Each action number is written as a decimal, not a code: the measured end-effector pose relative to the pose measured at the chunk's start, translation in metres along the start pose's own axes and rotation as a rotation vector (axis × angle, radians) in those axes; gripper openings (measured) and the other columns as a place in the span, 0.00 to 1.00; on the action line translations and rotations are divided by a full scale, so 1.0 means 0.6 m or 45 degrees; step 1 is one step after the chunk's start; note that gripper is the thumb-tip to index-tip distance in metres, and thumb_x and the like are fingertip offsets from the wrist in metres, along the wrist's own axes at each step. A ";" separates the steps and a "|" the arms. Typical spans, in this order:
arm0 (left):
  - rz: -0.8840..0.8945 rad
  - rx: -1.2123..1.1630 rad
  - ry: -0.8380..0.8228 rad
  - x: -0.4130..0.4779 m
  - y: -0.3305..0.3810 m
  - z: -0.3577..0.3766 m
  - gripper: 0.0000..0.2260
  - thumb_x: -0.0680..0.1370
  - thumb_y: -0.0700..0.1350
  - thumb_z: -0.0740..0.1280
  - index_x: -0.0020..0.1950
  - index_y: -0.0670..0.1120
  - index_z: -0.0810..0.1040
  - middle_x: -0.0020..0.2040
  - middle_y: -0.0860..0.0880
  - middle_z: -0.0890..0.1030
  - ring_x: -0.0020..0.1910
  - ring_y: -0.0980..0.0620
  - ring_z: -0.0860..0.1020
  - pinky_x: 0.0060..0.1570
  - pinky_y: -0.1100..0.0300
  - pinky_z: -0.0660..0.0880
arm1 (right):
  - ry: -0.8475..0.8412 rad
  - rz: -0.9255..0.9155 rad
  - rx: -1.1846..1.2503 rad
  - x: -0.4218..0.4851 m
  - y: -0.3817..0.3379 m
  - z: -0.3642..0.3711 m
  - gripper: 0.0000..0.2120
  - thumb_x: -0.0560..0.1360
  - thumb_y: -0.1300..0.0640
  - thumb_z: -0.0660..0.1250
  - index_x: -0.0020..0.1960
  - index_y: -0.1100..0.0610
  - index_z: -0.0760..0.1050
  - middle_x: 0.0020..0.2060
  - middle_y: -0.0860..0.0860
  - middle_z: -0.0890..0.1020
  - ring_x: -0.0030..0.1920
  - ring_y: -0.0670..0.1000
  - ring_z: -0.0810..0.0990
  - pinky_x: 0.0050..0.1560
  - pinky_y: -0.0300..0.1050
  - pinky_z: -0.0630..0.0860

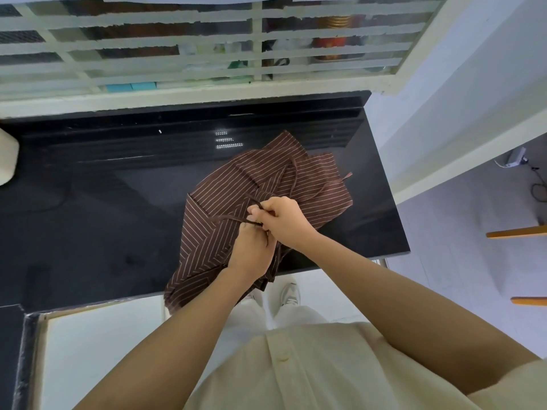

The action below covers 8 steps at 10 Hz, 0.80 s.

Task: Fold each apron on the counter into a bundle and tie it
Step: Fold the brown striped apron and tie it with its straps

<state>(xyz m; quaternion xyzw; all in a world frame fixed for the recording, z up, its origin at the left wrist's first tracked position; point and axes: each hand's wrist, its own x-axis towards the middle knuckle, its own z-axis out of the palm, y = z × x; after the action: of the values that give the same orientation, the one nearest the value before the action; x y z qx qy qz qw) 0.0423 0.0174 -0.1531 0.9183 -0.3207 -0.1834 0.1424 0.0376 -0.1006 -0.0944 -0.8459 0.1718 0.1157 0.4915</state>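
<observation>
Counter (88, 202): glossy black | apron (236, 179) on it | window grille (177, 48) behind

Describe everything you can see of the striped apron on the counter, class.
The apron is brown cloth with thin pale stripes, loosely folded and creased, not yet a tight bundle. It lies on the glossy black counter near its right end, with one corner hanging over the front edge. Narrow dark ties cross its middle, where the left hand and the right hand both pinch them. Another tie end lies loose at the far right.
</observation>
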 end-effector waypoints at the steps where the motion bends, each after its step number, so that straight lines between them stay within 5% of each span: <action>1: -0.032 -0.146 -0.043 0.014 0.001 -0.006 0.14 0.81 0.40 0.61 0.63 0.34 0.75 0.53 0.36 0.81 0.50 0.39 0.78 0.51 0.47 0.77 | 0.048 -0.132 0.018 -0.004 0.008 -0.011 0.09 0.79 0.56 0.66 0.50 0.59 0.84 0.36 0.43 0.79 0.37 0.37 0.78 0.42 0.27 0.72; 2: -0.213 -0.422 -0.002 0.026 0.000 -0.016 0.16 0.82 0.42 0.58 0.68 0.36 0.70 0.61 0.38 0.77 0.58 0.41 0.76 0.57 0.56 0.72 | 0.008 -0.232 0.020 -0.003 0.014 -0.013 0.07 0.75 0.56 0.71 0.50 0.57 0.85 0.36 0.38 0.79 0.39 0.32 0.77 0.44 0.26 0.71; 3: -0.374 -0.522 -0.035 0.016 0.016 -0.029 0.16 0.82 0.39 0.59 0.67 0.33 0.71 0.62 0.35 0.77 0.61 0.37 0.75 0.59 0.50 0.71 | -0.087 -0.247 0.069 0.001 0.017 -0.017 0.08 0.75 0.58 0.72 0.53 0.56 0.85 0.40 0.41 0.82 0.44 0.37 0.80 0.47 0.29 0.74; 4: -0.368 -0.545 -0.070 0.014 0.015 -0.032 0.16 0.82 0.39 0.56 0.68 0.32 0.69 0.61 0.33 0.76 0.59 0.36 0.76 0.57 0.49 0.71 | -0.291 -0.259 0.116 0.003 0.009 -0.021 0.14 0.78 0.64 0.64 0.60 0.54 0.81 0.54 0.47 0.82 0.57 0.44 0.79 0.60 0.36 0.75; 5: -0.263 -0.637 -0.211 0.014 -0.013 -0.046 0.14 0.81 0.36 0.55 0.62 0.31 0.74 0.48 0.35 0.81 0.44 0.40 0.80 0.43 0.52 0.72 | -0.467 -0.201 -0.077 0.015 0.005 -0.033 0.18 0.79 0.66 0.57 0.63 0.57 0.79 0.56 0.44 0.79 0.56 0.40 0.75 0.59 0.30 0.68; 6: -0.291 -0.713 -0.227 0.015 -0.021 -0.062 0.14 0.80 0.38 0.54 0.48 0.36 0.78 0.36 0.41 0.80 0.33 0.44 0.77 0.36 0.54 0.75 | -0.538 -0.216 -0.424 0.024 0.021 -0.050 0.17 0.79 0.64 0.57 0.63 0.55 0.78 0.55 0.46 0.79 0.54 0.44 0.75 0.58 0.37 0.72; 7: -0.277 -0.638 -0.249 0.027 -0.023 -0.060 0.20 0.85 0.48 0.51 0.49 0.38 0.77 0.44 0.41 0.79 0.44 0.44 0.77 0.55 0.51 0.73 | -0.325 -0.227 -0.550 0.024 0.046 -0.059 0.10 0.79 0.60 0.64 0.57 0.55 0.81 0.51 0.48 0.81 0.51 0.46 0.78 0.58 0.45 0.77; 8: -0.425 -0.656 -0.386 0.035 -0.027 -0.067 0.21 0.84 0.56 0.51 0.53 0.44 0.78 0.48 0.48 0.78 0.48 0.49 0.76 0.53 0.54 0.71 | -0.340 -0.104 -0.398 0.015 0.056 -0.061 0.06 0.77 0.55 0.69 0.51 0.55 0.83 0.44 0.45 0.81 0.45 0.43 0.79 0.54 0.41 0.79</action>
<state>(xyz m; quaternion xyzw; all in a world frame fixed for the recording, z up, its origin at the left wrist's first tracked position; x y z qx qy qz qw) 0.0838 0.0219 -0.1284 0.8542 -0.1267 -0.4137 0.2883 0.0329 -0.1494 -0.1065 -0.8953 0.0506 0.2318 0.3771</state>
